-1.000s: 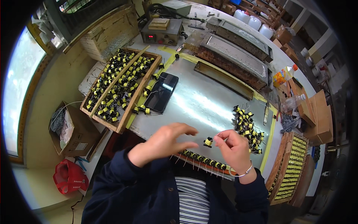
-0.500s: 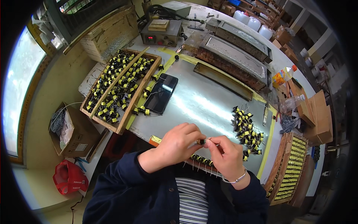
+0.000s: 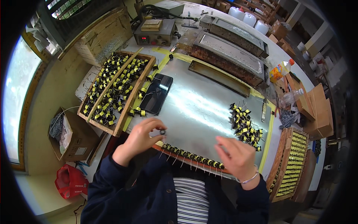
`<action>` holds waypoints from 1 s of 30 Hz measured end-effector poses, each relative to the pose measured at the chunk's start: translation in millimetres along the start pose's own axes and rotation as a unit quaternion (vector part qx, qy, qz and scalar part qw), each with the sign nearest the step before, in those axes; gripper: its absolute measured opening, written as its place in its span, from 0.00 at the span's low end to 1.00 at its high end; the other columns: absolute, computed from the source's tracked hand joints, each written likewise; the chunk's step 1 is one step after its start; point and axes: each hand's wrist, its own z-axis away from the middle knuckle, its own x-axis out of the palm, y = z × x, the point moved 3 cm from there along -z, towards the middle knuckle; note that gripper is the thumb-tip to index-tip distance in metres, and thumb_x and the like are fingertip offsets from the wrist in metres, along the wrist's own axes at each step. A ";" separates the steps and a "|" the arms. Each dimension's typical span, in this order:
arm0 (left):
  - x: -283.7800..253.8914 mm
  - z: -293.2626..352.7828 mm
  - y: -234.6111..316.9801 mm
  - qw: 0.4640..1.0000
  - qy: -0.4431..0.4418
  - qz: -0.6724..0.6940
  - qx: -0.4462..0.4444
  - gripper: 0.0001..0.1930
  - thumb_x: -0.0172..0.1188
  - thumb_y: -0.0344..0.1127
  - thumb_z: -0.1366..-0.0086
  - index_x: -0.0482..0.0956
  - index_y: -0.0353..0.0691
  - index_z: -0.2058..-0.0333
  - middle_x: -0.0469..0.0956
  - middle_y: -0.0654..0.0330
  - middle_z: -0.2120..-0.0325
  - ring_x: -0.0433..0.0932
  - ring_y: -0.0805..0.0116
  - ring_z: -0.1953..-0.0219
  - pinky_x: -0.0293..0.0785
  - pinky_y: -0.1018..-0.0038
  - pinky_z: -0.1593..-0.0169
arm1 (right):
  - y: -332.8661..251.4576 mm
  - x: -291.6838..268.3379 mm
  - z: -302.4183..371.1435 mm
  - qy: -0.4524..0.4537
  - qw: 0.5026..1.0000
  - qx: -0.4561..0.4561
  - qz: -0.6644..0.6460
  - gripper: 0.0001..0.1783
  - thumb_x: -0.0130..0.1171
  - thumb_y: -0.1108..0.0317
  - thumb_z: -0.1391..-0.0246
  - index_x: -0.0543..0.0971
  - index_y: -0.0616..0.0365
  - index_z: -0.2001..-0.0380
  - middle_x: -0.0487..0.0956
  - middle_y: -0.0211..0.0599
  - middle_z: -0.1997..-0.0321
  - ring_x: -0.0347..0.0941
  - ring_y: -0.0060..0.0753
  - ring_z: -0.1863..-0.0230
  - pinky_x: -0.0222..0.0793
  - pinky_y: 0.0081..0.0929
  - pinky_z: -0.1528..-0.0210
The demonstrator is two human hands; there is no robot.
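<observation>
My left hand point(image 3: 143, 136) pinches a small black coil part point(image 3: 162, 132) between thumb and fingers, above the near left of the metal worktop point(image 3: 194, 108). Empty, with thumb and fingers apart, my right hand point(image 3: 238, 155) hovers at the front right. Between and below both hands, a row of yellow-and-black wire-leaded coils point(image 3: 192, 156) lines a reddish strip at the front edge, leads pointing toward me. Beyond my right hand lies a loose pile of similar coils point(image 3: 244, 125).
A wooden tray point(image 3: 116, 128) full of coils stands left, beside a black phone point(image 3: 156, 93). Metal troughs point(image 3: 227, 56) and a control box point(image 3: 154, 33) with a red display stand behind. At right are a wooden rack point(image 3: 283, 164), bottles point(image 3: 281, 71) and a cardboard box point(image 3: 320, 112).
My hands have come apart: the left moved left with the small coil part, the right moved slightly right and opened. The front row of coils is now uncovered. The view shifted slightly.
</observation>
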 end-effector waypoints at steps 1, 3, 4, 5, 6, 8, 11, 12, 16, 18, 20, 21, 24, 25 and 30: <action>-2.3 6.3 -11.1 1.000 0.000 -0.001 -0.002 0.14 0.65 0.26 0.52 0.77 0.40 0.64 0.77 0.60 0.66 0.76 0.65 0.65 0.72 0.73 0.63 | 9.4 -3.7 3.7 -0.003 0.999 0.038 0.002 0.12 0.64 0.74 0.58 0.79 0.58 0.66 0.77 0.33 0.78 0.70 0.27 0.84 0.64 0.20 0.83; 6.1 20.0 -27.5 0.994 -0.092 -0.029 0.047 0.15 0.64 0.25 0.53 0.76 0.40 0.64 0.78 0.60 0.68 0.77 0.60 0.64 0.72 0.69 0.60 | 22.5 -10.9 9.4 -0.007 0.997 0.076 0.003 0.11 0.64 0.76 0.57 0.79 0.58 0.66 0.77 0.34 0.78 0.70 0.25 0.84 0.63 0.19 0.83; 10.6 22.8 -28.1 0.994 -0.093 -0.028 0.045 0.15 0.64 0.25 0.53 0.76 0.40 0.64 0.78 0.60 0.68 0.77 0.60 0.64 0.72 0.69 0.60 | 27.4 -15.7 10.6 -0.007 0.995 0.096 0.007 0.10 0.63 0.77 0.56 0.79 0.59 0.67 0.77 0.34 0.78 0.71 0.24 0.84 0.63 0.18 0.83; 16.5 23.4 -26.5 0.992 -0.105 -0.046 0.054 0.14 0.63 0.25 0.53 0.76 0.40 0.64 0.77 0.58 0.69 0.76 0.58 0.64 0.72 0.67 0.59 | 32.1 -18.7 12.0 -0.005 0.993 0.117 0.012 0.09 0.62 0.78 0.55 0.79 0.60 0.67 0.77 0.34 0.79 0.71 0.22 0.84 0.62 0.17 0.83; 21.4 23.4 -24.5 0.989 -0.117 -0.064 0.063 0.14 0.61 0.25 0.53 0.76 0.40 0.64 0.77 0.57 0.71 0.76 0.55 0.63 0.71 0.65 0.58 | 35.6 -19.1 14.3 -0.006 0.993 0.119 0.011 0.09 0.62 0.78 0.55 0.79 0.60 0.67 0.77 0.34 0.79 0.71 0.22 0.84 0.62 0.17 0.83; 27.4 21.8 -20.0 0.988 -0.122 -0.067 0.069 0.15 0.61 0.26 0.53 0.76 0.40 0.63 0.78 0.56 0.70 0.76 0.55 0.63 0.71 0.65 0.57 | 43.7 -21.0 20.2 0.022 0.989 0.145 0.012 0.06 0.61 0.77 0.54 0.79 0.61 0.69 0.77 0.34 0.79 0.71 0.21 0.83 0.62 0.16 0.83; 40.4 17.9 -12.8 0.988 -0.104 -0.046 0.107 0.18 0.63 0.23 0.55 0.76 0.40 0.61 0.77 0.57 0.69 0.76 0.56 0.66 0.71 0.66 0.60 | 56.1 -27.4 29.0 0.020 0.984 0.177 0.019 0.05 0.61 0.77 0.53 0.79 0.60 0.69 0.77 0.33 0.79 0.72 0.20 0.83 0.63 0.16 0.82; 42.2 16.0 -10.1 0.988 -0.112 -0.044 0.101 0.19 0.63 0.23 0.55 0.76 0.40 0.61 0.77 0.57 0.69 0.76 0.56 0.66 0.71 0.65 0.60 | 61.7 -30.6 33.7 0.015 0.980 0.196 0.023 0.05 0.61 0.77 0.53 0.79 0.60 0.70 0.77 0.33 0.79 0.72 0.21 0.82 0.63 0.16 0.82; 41.0 6.0 0.9 0.987 -0.146 -0.038 0.051 0.21 0.61 0.22 0.54 0.75 0.40 0.57 0.77 0.54 0.64 0.75 0.54 0.60 0.71 0.66 0.56 | 104.0 -36.7 77.2 -0.074 0.959 0.262 0.077 0.04 0.60 0.72 0.53 0.80 0.56 0.71 0.79 0.36 0.74 0.75 0.34 0.78 0.67 0.24 0.76; 36.3 -1.9 7.9 0.990 -0.129 -0.053 0.030 0.19 0.60 0.22 0.52 0.76 0.40 0.58 0.77 0.55 0.62 0.75 0.54 0.58 0.71 0.67 0.55 | 119.6 -38.7 104.6 -0.112 0.945 0.291 0.101 0.05 0.61 0.69 0.56 0.80 0.54 0.72 0.79 0.36 0.72 0.75 0.40 0.74 0.69 0.30 0.73; 36.7 -8.7 17.5 0.992 -0.108 -0.054 0.037 0.16 0.60 0.23 0.50 0.77 0.40 0.60 0.78 0.55 0.63 0.75 0.55 0.58 0.71 0.67 0.55 | 125.2 -32.9 122.6 -0.227 0.911 0.312 0.147 0.06 0.61 0.65 0.55 0.79 0.54 0.75 0.77 0.35 0.74 0.75 0.42 0.74 0.70 0.34 0.73; 37.5 -11.1 21.4 0.994 -0.086 -0.055 0.040 0.14 0.60 0.24 0.49 0.77 0.39 0.60 0.78 0.55 0.64 0.75 0.55 0.59 0.71 0.67 0.55 | 126.0 -29.0 126.1 -0.226 0.910 0.314 0.147 0.06 0.61 0.65 0.55 0.79 0.54 0.75 0.77 0.35 0.74 0.75 0.42 0.74 0.70 0.34 0.73; 42.3 -16.8 32.6 0.995 -0.067 -0.049 0.049 0.11 0.60 0.25 0.47 0.78 0.39 0.63 0.78 0.55 0.66 0.76 0.55 0.61 0.72 0.67 0.57 | 125.0 -11.6 131.7 -0.237 0.899 0.301 0.212 0.08 0.62 0.63 0.56 0.78 0.55 0.78 0.76 0.35 0.74 0.75 0.44 0.75 0.71 0.35 0.73; 43.6 -19.1 36.7 0.995 -0.072 -0.040 0.056 0.10 0.60 0.25 0.46 0.78 0.38 0.64 0.78 0.55 0.67 0.76 0.56 0.62 0.72 0.68 0.58 | 125.3 -5.1 134.9 -0.245 0.896 0.292 0.228 0.08 0.61 0.63 0.56 0.77 0.55 0.80 0.76 0.35 0.74 0.75 0.44 0.75 0.71 0.35 0.73; 42.1 -22.7 48.1 0.996 -0.032 -0.042 0.073 0.08 0.61 0.27 0.47 0.79 0.38 0.65 0.79 0.55 0.68 0.77 0.57 0.63 0.72 0.68 0.59 | 99.9 -7.1 87.2 -0.072 0.965 0.248 0.037 0.05 0.60 0.66 0.54 0.79 0.56 0.76 0.76 0.34 0.76 0.74 0.39 0.79 0.69 0.31 0.76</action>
